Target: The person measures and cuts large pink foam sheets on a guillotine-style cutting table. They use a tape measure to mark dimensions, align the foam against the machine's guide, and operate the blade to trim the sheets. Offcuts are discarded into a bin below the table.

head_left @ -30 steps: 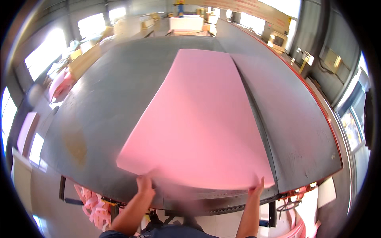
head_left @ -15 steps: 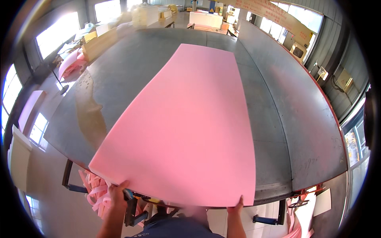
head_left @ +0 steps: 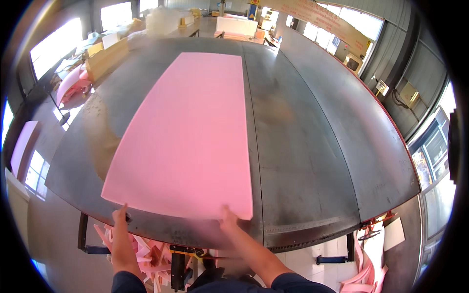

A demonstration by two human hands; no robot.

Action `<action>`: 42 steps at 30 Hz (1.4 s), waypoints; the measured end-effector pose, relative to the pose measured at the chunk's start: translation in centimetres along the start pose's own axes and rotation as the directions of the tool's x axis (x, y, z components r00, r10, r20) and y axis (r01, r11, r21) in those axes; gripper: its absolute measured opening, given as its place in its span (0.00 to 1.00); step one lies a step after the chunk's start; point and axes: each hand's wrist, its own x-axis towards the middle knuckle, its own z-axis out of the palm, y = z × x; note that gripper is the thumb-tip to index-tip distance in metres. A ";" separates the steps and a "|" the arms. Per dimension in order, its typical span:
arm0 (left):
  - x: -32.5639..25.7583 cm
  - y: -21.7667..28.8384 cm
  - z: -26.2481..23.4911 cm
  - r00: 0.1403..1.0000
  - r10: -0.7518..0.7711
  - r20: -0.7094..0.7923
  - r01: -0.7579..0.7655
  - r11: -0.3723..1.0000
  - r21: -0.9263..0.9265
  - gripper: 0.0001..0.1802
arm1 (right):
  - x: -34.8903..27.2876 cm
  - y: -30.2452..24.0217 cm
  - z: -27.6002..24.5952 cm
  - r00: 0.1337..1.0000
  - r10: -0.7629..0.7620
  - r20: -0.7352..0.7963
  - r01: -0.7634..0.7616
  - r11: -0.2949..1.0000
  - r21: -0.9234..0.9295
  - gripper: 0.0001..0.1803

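Observation:
A large pink foam sheet (head_left: pixel 181 132) lies lengthwise on the left and middle part of a dark metal table (head_left: pixel 303 161). My left hand (head_left: pixel 120 214) grips its near edge close to the left corner, thumb on top and fingers underneath out of sight. A small dark object beside that hand is too small to make out. Near the right corner, my right hand (head_left: pixel 228 217) holds the same edge, its thumb over the top face and its other fingers mostly hidden. Both arms reach forward from the lower edge.
A raised metal panel (head_left: pixel 361 127) runs along the table's right side. Pink foam offcuts (head_left: pixel 146 256) are heaped below the near edge, with more strips (head_left: pixel 364 273) at lower right. Foam blocks (head_left: pixel 107 58) stand at the far left. A brown patch (head_left: pixel 100 141) marks the tabletop's left.
The foam sheet has shifted left and away from me and now lies further onto the table. Both hands have moved forward with it, the right one also leftward.

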 end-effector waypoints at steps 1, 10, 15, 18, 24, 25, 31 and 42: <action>0.4 -1.8 0.5 0.996 0.078 -0.036 -0.071 0.981 0.182 0.33 | 0.6 -0.2 0.8 0.998 0.045 0.045 -0.043 0.997 -0.060 0.27; -27.9 4.7 12.6 0.825 0.132 0.550 -0.520 0.558 0.646 0.75 | -0.8 -10.3 -17.0 0.808 -0.589 0.011 0.006 -0.010 -1.000 0.29; -28.7 6.4 15.7 0.789 0.057 0.612 -0.571 0.435 0.696 0.81 | 4.6 -13.6 -23.3 0.783 -0.619 0.060 -0.023 -0.125 -0.992 0.42; -28.6 7.4 15.2 0.773 -0.021 0.634 -0.592 0.335 0.733 0.82 | 2.9 -12.5 -22.3 0.746 -0.659 0.099 -0.008 -0.157 -0.988 0.44; -28.3 6.9 15.8 0.782 -0.046 0.621 -0.594 0.244 0.766 0.83 | 2.4 -13.3 -20.8 0.694 -0.706 0.141 0.043 -0.156 -0.987 0.43; -28.3 7.4 15.9 0.784 -0.069 0.617 -0.590 0.229 0.775 0.83 | 2.5 -13.0 -21.1 0.680 -0.718 0.151 0.047 -0.163 -0.986 0.43; -28.2 7.6 16.2 0.782 -0.025 0.622 -0.598 0.248 0.762 0.82 | 3.4 -13.1 -21.2 0.647 -0.741 0.180 0.055 -0.190 -0.980 0.42; -26.2 5.1 17.1 0.771 -0.077 0.632 -0.573 0.350 0.741 0.83 | 3.9 -12.0 -21.6 0.655 -0.747 0.111 -0.031 -0.174 -0.984 0.43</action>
